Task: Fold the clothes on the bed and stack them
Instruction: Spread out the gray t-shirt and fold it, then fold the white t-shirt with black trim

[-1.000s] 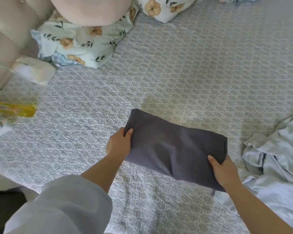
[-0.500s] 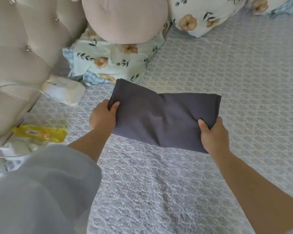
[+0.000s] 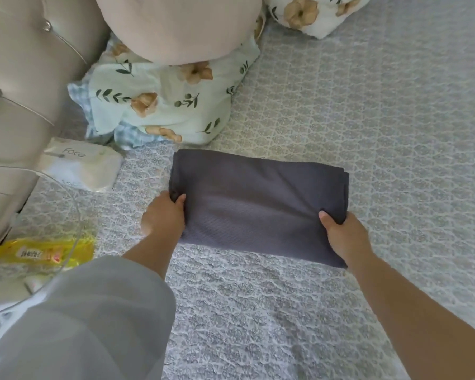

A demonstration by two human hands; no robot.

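Note:
A dark grey garment [image 3: 261, 198], folded into a flat rectangle, lies across the patterned bedspread [image 3: 381, 133] just below a floral pillow. My left hand [image 3: 165, 215] grips its near left corner, thumb on top and fingers under the cloth. My right hand [image 3: 343, 234] grips the near right corner in the same way. Both forearms reach in from the bottom of the head view. No other clothes show in this frame.
A floral pillow [image 3: 159, 105] and a round pink cushion [image 3: 181, 26] lie at the head of the bed, a second floral pillow [image 3: 313, 12] further right. A white wipes pack [image 3: 80, 165] sits by the tufted headboard [image 3: 19, 86]. A yellow packet [image 3: 44, 252] lies at left.
Both hands carried the folded grey garment up the bed toward the pillows and lowered it onto the bedspread. The pile of light clothes at the right has left the view.

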